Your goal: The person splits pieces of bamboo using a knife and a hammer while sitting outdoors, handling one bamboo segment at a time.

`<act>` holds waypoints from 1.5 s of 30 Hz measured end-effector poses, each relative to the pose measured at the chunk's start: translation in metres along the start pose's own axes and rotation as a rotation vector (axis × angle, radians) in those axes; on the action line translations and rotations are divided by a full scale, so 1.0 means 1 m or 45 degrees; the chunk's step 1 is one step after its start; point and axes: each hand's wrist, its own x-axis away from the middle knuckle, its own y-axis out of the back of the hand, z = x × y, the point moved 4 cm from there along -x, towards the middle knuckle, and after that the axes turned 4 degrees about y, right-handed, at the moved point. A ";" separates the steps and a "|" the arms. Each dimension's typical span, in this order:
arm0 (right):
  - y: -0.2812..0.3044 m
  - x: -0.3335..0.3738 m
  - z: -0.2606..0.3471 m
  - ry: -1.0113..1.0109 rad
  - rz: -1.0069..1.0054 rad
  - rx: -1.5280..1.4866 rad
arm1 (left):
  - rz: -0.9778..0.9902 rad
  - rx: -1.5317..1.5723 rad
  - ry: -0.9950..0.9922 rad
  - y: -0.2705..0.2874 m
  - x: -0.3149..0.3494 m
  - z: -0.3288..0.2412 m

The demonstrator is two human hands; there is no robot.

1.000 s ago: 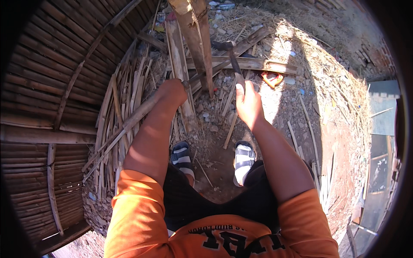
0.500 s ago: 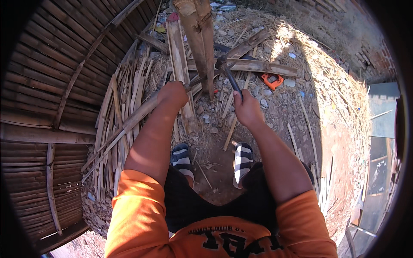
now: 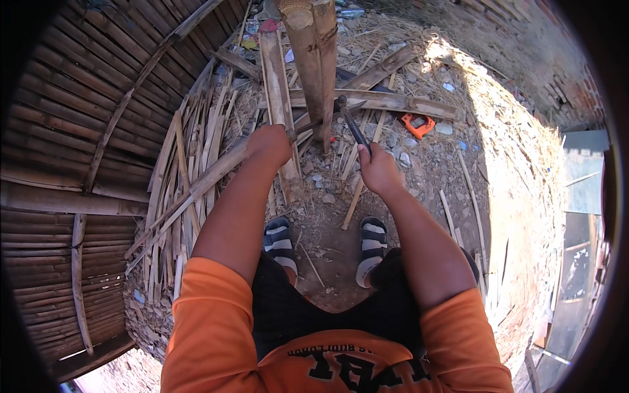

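Note:
A thick split bamboo or wood piece (image 3: 319,62) stands upright ahead of me, its cut top end toward the camera. My left hand (image 3: 270,145) is closed round a wooden handle (image 3: 219,169) that appears to run back to the lower left. From that fist a dark blade (image 3: 305,126) crosses the lower part of the upright piece, and its pointed tip shows on the right side. My right hand (image 3: 380,169) grips a hammer (image 3: 354,124) by its dark handle. The hammer head is close to the blade's tip; whether they touch I cannot tell.
Long thin strips (image 3: 209,131) are heaped on the left beside a slatted bamboo wall (image 3: 52,131). A plank (image 3: 278,85) and a crosswise beam (image 3: 400,102) lie around the upright piece. An orange saw handle (image 3: 418,125) rests right of the hammer. Rubble and straw cover the ground.
The top of the upright piece has tilted to the right. The hammer head has come slightly down and right. My left hand keeps its grip, nearly in the same place.

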 end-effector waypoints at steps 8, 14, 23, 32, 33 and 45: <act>0.043 -0.006 0.022 0.130 -0.366 -0.347 | -0.026 0.014 0.019 0.008 -0.006 -0.001; 0.057 0.007 0.038 0.237 -0.469 -0.446 | 0.006 -0.026 0.008 0.002 -0.008 0.002; 0.042 -0.004 0.020 0.049 -0.302 -0.272 | 0.039 0.036 0.058 -0.009 -0.017 -0.002; 0.007 0.013 0.015 -0.036 -0.054 0.035 | 0.086 -0.005 0.077 0.001 -0.012 -0.009; 0.009 0.009 0.016 0.002 -0.097 -0.039 | 0.079 -0.001 0.065 0.002 -0.010 -0.010; 0.005 0.004 0.008 0.015 -0.167 -0.018 | 0.100 0.016 0.103 0.002 -0.012 -0.008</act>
